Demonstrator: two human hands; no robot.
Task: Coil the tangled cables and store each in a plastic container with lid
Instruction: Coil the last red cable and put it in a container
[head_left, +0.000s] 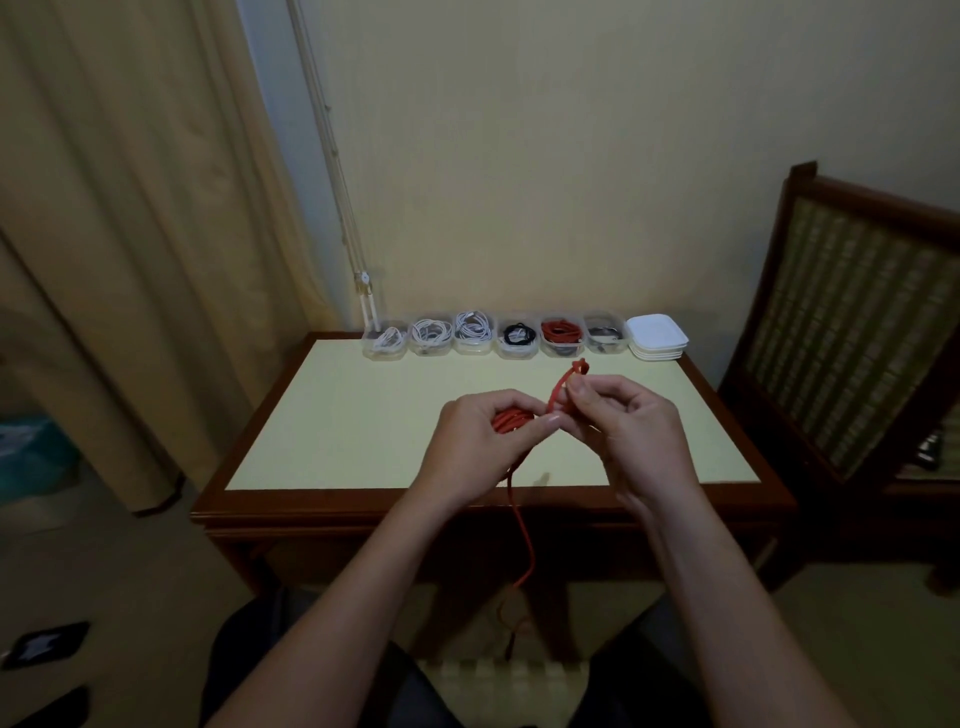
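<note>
My left hand (480, 439) grips a small coil of red cable (511, 420) above the middle of the table. My right hand (631, 431) pinches a strand of that cable, which bends up to a looped end (579, 368) above my fingers. A loose tail of the cable (524, 540) hangs down past the table's front edge toward my lap. Along the back edge stands a row of clear plastic containers (472, 338), each holding a coiled cable: white ones at the left, a black one (518, 333), a red one (560, 330). A stack of white lids (655, 335) sits at the row's right end.
The table (363, 415) has a pale green top and dark wooden rim. A wooden chair (852, 332) with a woven back stands at the right. A curtain (130, 234) hangs at the left, and the wall is right behind the containers.
</note>
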